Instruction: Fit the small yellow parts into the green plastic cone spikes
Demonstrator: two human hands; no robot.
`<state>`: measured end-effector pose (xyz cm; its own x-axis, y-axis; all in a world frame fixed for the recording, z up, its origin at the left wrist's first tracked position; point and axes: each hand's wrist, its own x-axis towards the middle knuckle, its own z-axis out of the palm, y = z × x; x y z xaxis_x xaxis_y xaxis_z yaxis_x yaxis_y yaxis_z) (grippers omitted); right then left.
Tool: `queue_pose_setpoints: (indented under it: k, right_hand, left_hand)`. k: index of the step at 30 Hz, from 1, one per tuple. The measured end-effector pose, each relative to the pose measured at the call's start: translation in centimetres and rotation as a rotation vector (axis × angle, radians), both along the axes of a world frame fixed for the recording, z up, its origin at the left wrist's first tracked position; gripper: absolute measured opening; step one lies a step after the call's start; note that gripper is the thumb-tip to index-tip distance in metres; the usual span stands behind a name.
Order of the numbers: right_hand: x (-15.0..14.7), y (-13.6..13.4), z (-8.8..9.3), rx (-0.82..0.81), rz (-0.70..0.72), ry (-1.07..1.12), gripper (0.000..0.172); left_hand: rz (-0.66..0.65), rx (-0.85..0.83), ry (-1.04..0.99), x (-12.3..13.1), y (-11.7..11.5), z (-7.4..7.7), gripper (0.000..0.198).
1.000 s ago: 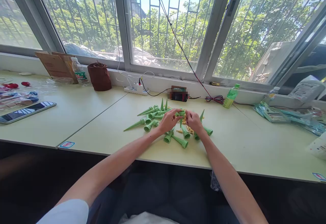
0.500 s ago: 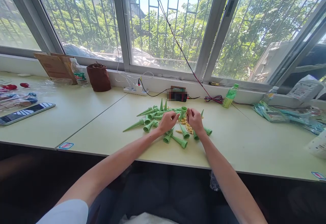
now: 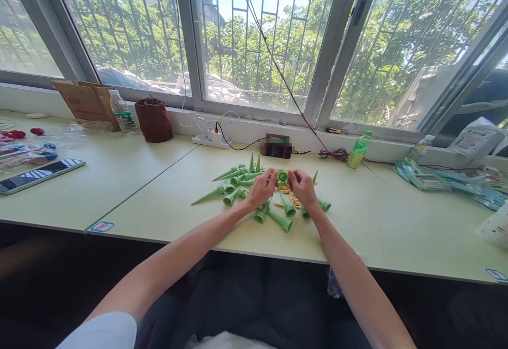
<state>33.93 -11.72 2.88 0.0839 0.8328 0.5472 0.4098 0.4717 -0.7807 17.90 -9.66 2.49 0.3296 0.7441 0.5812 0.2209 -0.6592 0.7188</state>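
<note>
Between my hands a hollow green plastic spike (image 3: 282,176) is held with its round open end facing me. My left hand (image 3: 262,188) is closed, its fingertips pinching the left side of that spike. On the opposite side, my right hand (image 3: 303,187) is closed too, thumb and fingers against the rim. Any small piece within the fingers is hidden. Around and under my hands lie several more green spikes (image 3: 280,220), most on their sides, a few standing point up. A loose pile of small yellow pieces (image 3: 294,201) sits below my right hand.
At the back stand a dark device with cables (image 3: 278,147), a power strip (image 3: 204,141), a green-labelled bottle (image 3: 359,149) and a brown pouch (image 3: 154,120). A phone (image 3: 42,176) lies on the left. Plastic packets (image 3: 424,173) are on the right of the table (image 3: 159,201).
The green spike has tipped from upright so its open end now faces me. My left hand has shifted slightly and turned, its fingers now at the spike.
</note>
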Motion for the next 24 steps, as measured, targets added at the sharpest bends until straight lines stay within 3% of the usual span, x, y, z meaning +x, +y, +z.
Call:
queue_pose_setpoints:
  k: [24]
  right_hand:
    - [0.11,-0.30,0.37,-0.060,0.031,-0.070,0.045]
  left_hand:
    - [-0.092,-0.041,0.046,-0.78,-0.57,0.42,0.041]
